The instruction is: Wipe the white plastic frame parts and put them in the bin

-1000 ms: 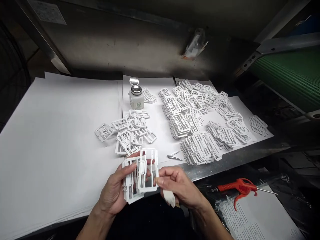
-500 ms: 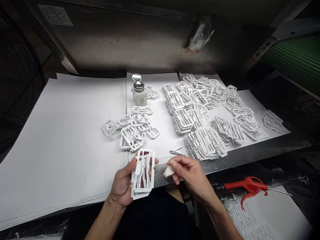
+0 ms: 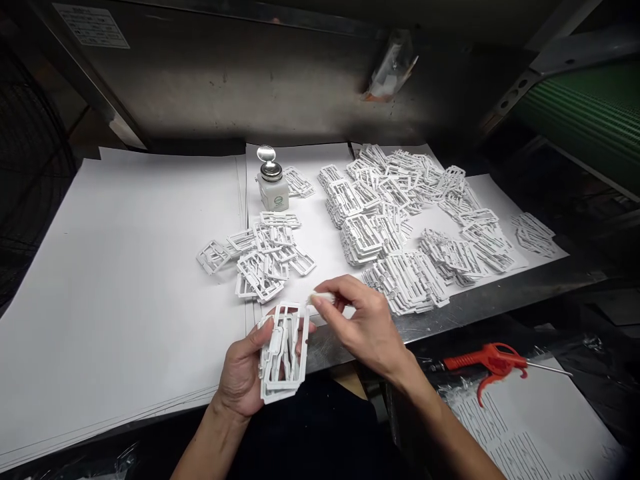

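My left hand (image 3: 245, 373) is closed around a small stack of white plastic frames (image 3: 285, 385), thin rectangles with narrow bars inside. The thumb presses on their left edge. My right hand (image 3: 363, 320) pinches a wad of white cloth (image 3: 324, 297) between thumb and fingers, at the top right corner of the uppermost frame. Whether the wad touches the frame I cannot tell. Just beyond my left hand lies a loose heap of similar frames (image 3: 260, 275). A white pump dispenser bottle (image 3: 274, 195) with a raised metal lid stands behind that heap.
Many stacked white frames (image 3: 410, 277) cover the right part of the paper-lined table. White paper sheets (image 3: 135, 267) spread over the left. A red air blow gun (image 3: 493, 360) lies below the table's right edge. A metal panel (image 3: 250, 87) closes the back.
My right hand has moved up and left, bringing the wad from beside the held frames to their top right corner. The left hand keeps its hold. The view has shifted slightly.
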A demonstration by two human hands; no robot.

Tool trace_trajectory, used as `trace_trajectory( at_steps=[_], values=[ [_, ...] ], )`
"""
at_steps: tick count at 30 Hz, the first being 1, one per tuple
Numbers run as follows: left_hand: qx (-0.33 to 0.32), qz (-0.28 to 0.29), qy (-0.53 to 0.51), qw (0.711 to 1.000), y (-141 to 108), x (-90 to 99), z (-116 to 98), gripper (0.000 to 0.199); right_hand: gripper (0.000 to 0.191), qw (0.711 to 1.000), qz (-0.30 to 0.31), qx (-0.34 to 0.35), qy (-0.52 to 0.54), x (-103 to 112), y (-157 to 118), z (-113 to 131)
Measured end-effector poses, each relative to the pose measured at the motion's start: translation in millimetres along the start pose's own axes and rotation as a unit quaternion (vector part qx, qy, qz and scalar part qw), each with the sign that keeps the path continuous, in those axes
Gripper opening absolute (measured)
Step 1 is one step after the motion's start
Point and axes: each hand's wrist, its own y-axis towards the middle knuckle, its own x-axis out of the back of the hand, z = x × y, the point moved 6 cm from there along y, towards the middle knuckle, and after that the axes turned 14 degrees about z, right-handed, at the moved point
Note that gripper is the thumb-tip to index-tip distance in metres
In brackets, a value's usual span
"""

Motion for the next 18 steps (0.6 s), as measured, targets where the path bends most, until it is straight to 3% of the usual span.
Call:
trace_trajectory(
  at_steps=[4, 9, 18],
  values=[
    [0.008, -0.009, -0.002, 1.0, 2.4, -0.9, -3.2, 0.023, 0.007, 0.999, -0.035, -0.022, 0.014, 8.6, -12.7, -3.6],
    [0.006, -0.061, -0.01, 0.998, 5.3, -1.2, -3.0, 0.023, 0.009, 1.0, -0.022, -0.004, 0.006, -1.8, -10.5, 2.5],
    [-0.014, -0.059, -0.011, 0.998, 7.4, -3.6, -8.7, 0.032, 0.008, 0.993, 0.1, -0.029, 0.046, -20.5, -41.8, 5.5]
  ],
)
